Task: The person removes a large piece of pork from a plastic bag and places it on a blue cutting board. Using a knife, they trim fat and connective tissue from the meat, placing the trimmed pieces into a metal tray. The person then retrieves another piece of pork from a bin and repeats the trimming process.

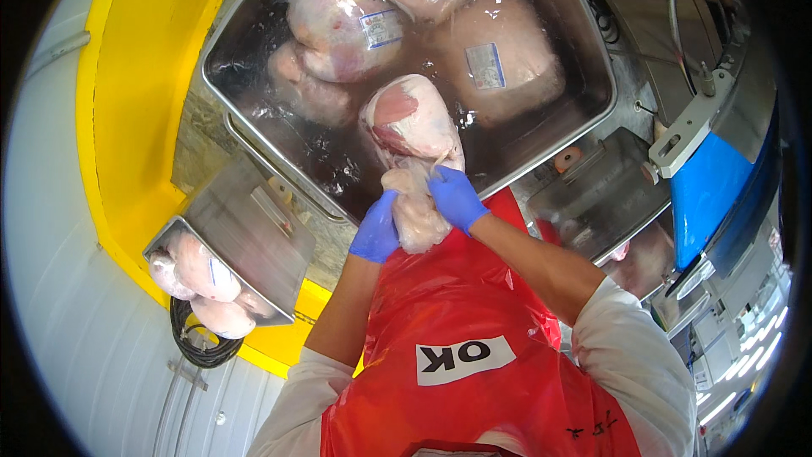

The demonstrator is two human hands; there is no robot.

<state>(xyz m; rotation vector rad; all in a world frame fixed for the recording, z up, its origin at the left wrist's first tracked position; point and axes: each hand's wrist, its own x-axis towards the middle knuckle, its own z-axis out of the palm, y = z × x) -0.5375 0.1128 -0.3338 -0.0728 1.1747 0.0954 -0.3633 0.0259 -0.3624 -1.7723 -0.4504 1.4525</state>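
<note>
My left hand [377,230] and my right hand [457,199], both in blue-purple gloves, close on the near end of a large joint of raw meat [414,118]. The left grips from one side, the right from the other, and fingers are partly hidden. Clear, wet plastic [418,211] bunches between them, wrapped round a pale part. The red and white end of the joint points away from me, over the near side of a steel tub [279,182] of dark water. Several large bagged meat pieces lie in it, including one with a white label [338,25] and a pinkish one [503,59].
On the left, a tilted steel bin [249,220] holds more bagged meat [207,275]. A yellow barrier [127,110] and a coiled black cable [199,343] are beyond it. At right stand another steel bin [600,195] and machinery with a blue panel [715,190]. My red apron [465,313] touches the tub's side.
</note>
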